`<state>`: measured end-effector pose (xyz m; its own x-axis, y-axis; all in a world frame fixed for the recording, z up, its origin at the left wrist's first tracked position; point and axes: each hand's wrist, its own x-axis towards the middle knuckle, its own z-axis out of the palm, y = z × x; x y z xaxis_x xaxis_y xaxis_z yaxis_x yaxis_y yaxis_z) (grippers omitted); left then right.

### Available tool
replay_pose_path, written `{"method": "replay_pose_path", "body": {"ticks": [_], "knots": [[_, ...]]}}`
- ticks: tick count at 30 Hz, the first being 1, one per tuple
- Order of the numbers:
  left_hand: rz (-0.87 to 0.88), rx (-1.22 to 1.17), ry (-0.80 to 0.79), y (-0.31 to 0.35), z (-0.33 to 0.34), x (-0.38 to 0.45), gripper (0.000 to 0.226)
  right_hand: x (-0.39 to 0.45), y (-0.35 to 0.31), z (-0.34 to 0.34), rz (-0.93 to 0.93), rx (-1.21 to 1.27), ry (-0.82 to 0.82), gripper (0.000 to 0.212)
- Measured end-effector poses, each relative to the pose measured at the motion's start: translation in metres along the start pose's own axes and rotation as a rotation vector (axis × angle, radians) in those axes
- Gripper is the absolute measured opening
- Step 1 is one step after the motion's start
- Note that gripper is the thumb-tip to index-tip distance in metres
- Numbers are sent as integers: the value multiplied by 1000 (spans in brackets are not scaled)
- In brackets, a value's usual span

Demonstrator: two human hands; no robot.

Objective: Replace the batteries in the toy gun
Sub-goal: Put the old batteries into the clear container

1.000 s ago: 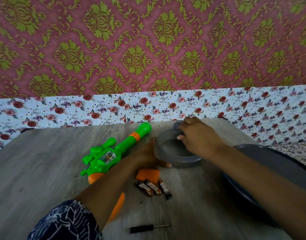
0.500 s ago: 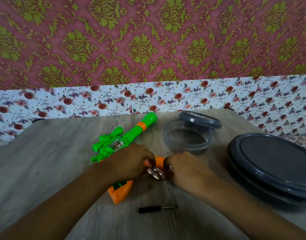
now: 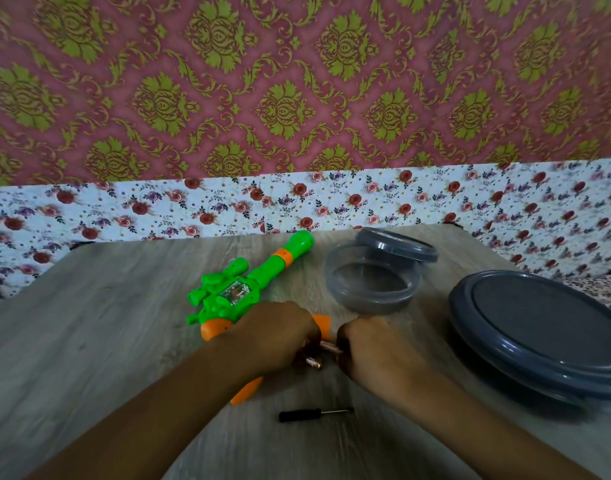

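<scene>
Gathering batteries [image 3: 319,355] off the table [image 3: 100,341], both hands are meeting just in front of the toy gun [image 3: 241,292], which is lying flat w/ barrel pointing away. Left hand [image 3: 273,337] is curling over the cells, right hand [image 3: 373,351] is pinching the end of one; exact finger positions underneath, can't tell. Clear tub [image 3: 371,282] is sitting open behind, lid [image 3: 397,244] leaning on its rim; screwdriver [image 3: 314,414] is lying nearer the person. Risk, imo: cells are round and slick, so a loose grab is likely sending one rolling off, or old and new are getting mixed.
</scene>
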<state>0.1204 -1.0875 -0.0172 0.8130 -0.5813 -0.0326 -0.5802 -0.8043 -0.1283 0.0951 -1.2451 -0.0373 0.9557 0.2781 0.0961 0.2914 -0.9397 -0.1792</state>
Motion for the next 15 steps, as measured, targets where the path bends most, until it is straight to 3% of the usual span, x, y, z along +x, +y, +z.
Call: {"method": "replay_pose_path", "body": {"ticks": [9, 15], "knots": [[9, -153, 89, -10, -36, 11, 24, -12, 26, -56, 33, 65, -57, 12], [-44, -286, 141, -11, -49, 75, 24, 49, 51, -100, 190, 6, -9, 19]]}}
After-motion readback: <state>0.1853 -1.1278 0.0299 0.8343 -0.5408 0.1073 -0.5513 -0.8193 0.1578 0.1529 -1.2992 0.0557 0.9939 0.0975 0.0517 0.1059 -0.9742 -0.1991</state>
